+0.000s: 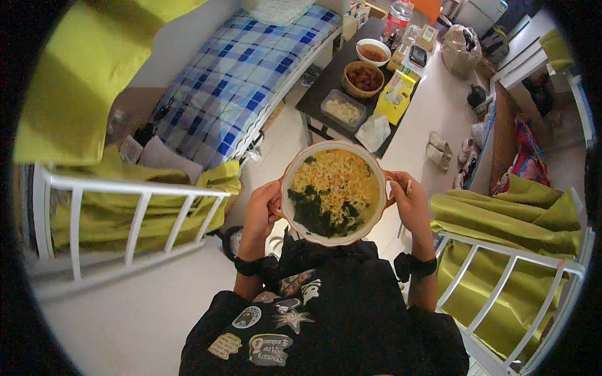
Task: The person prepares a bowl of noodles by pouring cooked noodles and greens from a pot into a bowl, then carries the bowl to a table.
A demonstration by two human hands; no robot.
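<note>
A round two-handled bowl (335,192) of noodles in broth with dark green leaves is held level in front of my chest. My left hand (264,207) grips its left handle. The right handle is in my right hand (408,199), which also has a thin stick-like thing, partly hidden, between its fingers. Beyond the bowl stands a dark low table (324,75) with a clear plastic container (343,109) of pale food, a brown bowl (362,79) of dark red food and a white bowl (373,52) of reddish soup.
The table also bears a yellow packet (396,97), a crumpled plastic bag (374,132) and a large bottle (397,19). A bed with a plaid cover (244,70) lies to its left. White bed rails (136,225) with yellow-green cloth flank me. Slippers (439,150) lie on the floor.
</note>
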